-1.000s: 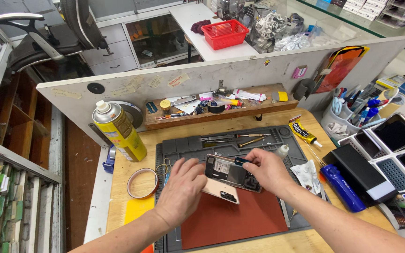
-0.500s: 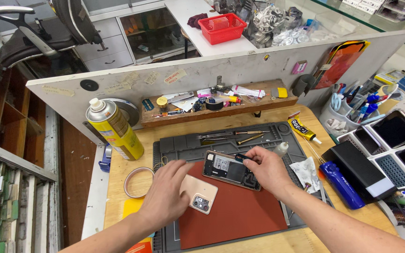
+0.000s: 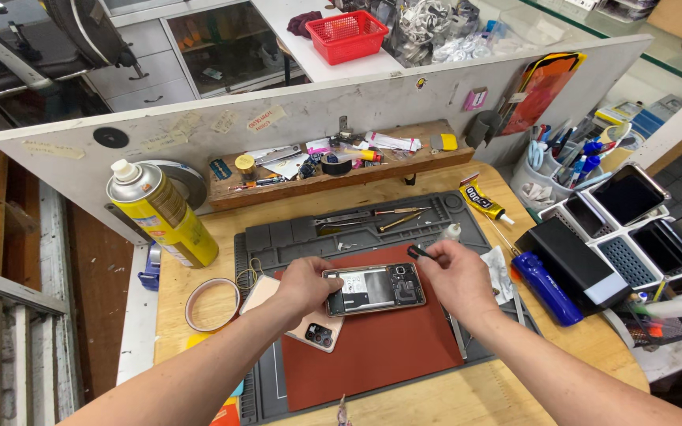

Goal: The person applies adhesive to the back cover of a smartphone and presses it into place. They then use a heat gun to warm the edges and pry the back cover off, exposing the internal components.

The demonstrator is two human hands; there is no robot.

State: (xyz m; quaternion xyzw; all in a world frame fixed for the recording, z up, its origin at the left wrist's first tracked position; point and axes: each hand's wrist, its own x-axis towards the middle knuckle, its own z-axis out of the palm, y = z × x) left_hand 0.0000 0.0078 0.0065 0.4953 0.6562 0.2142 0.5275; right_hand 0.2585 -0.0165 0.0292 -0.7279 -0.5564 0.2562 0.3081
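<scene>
Opened phone [image 3: 374, 289] (between both hands)

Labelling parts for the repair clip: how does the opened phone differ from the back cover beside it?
The opened phone lies with its internals up, boards and metal frame showing; the back cover shows a plain pinkish shell with a dark camera block. The phone lies level across the red mat, pinched by the left hand; the cover sits angled, partly under that hand. Both are flat, rounded rectangles.
</scene>
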